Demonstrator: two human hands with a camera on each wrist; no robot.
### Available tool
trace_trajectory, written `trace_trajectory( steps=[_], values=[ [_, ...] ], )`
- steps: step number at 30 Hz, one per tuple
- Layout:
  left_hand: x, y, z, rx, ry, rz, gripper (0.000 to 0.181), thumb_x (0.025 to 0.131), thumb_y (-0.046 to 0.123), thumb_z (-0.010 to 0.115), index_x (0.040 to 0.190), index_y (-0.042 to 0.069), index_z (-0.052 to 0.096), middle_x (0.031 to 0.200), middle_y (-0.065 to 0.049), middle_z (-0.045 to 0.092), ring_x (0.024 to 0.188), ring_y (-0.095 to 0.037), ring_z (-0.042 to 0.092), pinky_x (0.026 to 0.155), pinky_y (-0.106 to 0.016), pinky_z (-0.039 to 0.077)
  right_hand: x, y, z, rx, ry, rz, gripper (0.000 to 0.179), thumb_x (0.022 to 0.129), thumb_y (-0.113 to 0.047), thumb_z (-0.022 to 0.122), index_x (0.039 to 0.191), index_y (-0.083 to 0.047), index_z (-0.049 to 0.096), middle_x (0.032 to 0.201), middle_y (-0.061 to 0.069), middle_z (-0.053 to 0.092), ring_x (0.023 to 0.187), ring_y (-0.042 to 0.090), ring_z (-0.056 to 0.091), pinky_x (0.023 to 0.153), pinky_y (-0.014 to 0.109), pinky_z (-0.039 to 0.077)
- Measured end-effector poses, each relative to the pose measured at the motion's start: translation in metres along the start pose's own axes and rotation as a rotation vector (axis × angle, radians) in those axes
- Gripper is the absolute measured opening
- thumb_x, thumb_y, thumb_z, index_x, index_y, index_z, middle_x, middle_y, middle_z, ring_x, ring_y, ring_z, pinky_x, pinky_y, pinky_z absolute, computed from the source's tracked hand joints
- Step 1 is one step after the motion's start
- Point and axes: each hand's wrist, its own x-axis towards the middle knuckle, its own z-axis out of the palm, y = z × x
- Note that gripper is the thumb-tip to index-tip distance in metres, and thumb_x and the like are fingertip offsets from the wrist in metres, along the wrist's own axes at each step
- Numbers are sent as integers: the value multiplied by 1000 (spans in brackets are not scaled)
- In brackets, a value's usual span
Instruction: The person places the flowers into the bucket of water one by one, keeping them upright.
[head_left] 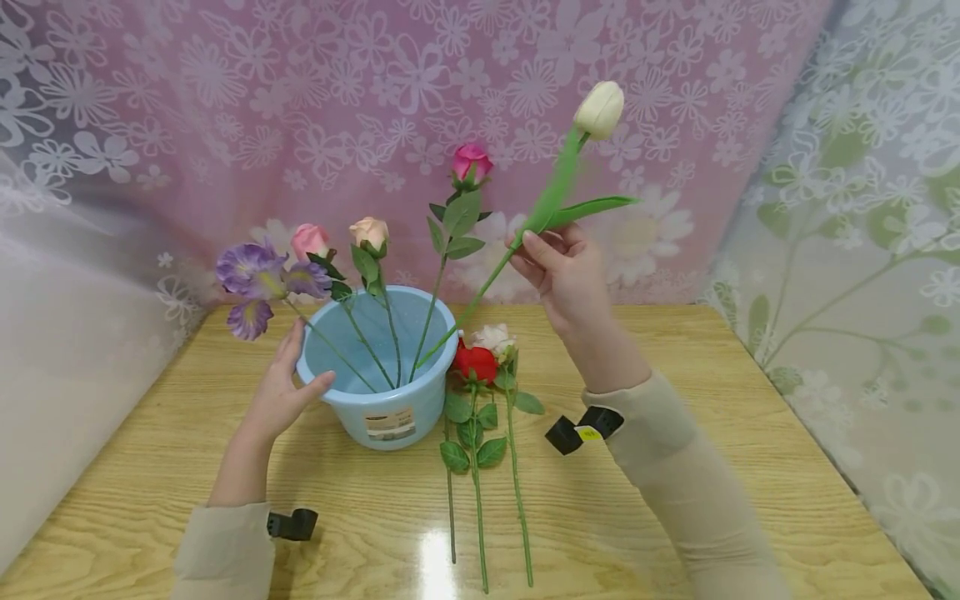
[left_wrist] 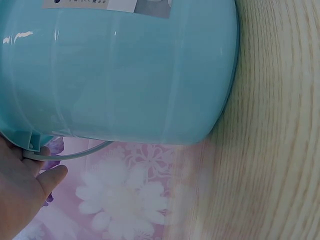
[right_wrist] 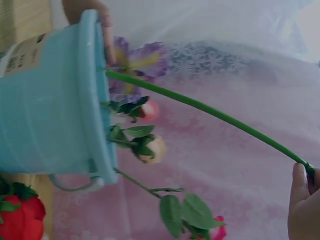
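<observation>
My right hand [head_left: 573,279] pinches the green stem of a white tulip [head_left: 600,110] between thumb and fingers. The tulip leans up to the right, and its lower stem [right_wrist: 210,111] reaches over the rim into a light blue bucket [head_left: 390,421]. My left hand [head_left: 281,392] rests at the bucket's left rim with its thumb stretched out, beside the handle [left_wrist: 75,155]. Standing in the bucket are a purple iris [head_left: 251,271], a pink rose [head_left: 310,242], a peach rose [head_left: 370,233] and a magenta rose [head_left: 472,162].
Right of the bucket, a red rose [head_left: 476,362] and a white flower [head_left: 495,339] lie on the wooden table [head_left: 360,517], with another stem alongside. Floral curtains [head_left: 337,100] hang behind and at the sides. Black wrist cameras [head_left: 294,525] sit on both sleeves.
</observation>
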Motion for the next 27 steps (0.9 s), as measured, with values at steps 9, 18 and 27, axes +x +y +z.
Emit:
trace_trajectory(
  steps=[9,18,27],
  values=[
    [-1,-1,0,-4,0,9,88,81,25,61,142,6,1,145,-20,1,130,-38,2,97,-60,7,10,38,3,-228,47,50,18,84,5,53,100,-1,55,81,7,59,74,19,61,71,29,50],
    [0,-2,-1,-15,12,14,88,81,26,61,142,7,1,145,-19,1,130,-38,2,97,-60,7,12,70,10,-386,-9,97,28,84,5,54,111,7,51,99,21,57,84,25,60,76,33,49],
    [0,-3,0,-19,9,15,88,81,25,61,142,6,2,145,-19,1,130,-38,2,98,-60,8,8,100,10,-487,-77,151,29,83,4,56,111,4,53,103,22,56,97,37,55,78,33,48]
  ],
)
